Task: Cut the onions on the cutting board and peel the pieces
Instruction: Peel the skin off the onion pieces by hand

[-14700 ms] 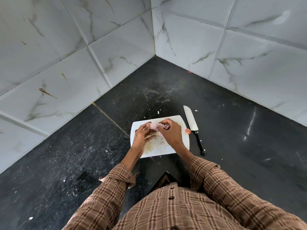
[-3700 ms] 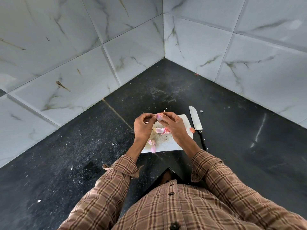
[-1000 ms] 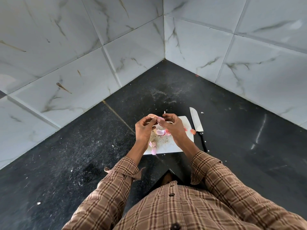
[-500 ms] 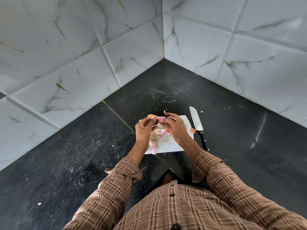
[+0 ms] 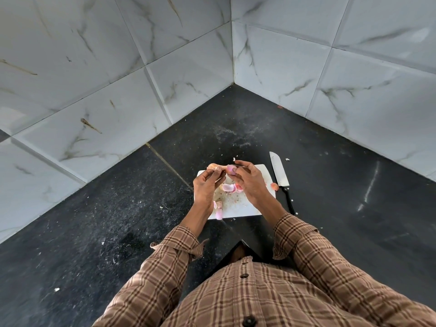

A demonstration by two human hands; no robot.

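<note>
- Two hands work above the cutting board [image 5: 245, 206]: right hand [image 5: 250, 182] pinches an onion piece [image 5: 230, 169], left hand [image 5: 206, 185] fingers pinch its papery skin [image 5: 213, 166].
- Peeling step, by my reading; next, strip the skin clear.

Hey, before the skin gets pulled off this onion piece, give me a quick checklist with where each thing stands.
1. Right hand pinches the onion piece: ok.
2. Left hand grips the loose skin: ok.
3. Work is above the board: ok.
4. Knife lies on the counter right of the board, apart from both hands: ok.
5. Skin fully free of the piece: cannot tell.
6. Peeled pieces kept on the board: ok.
</note>
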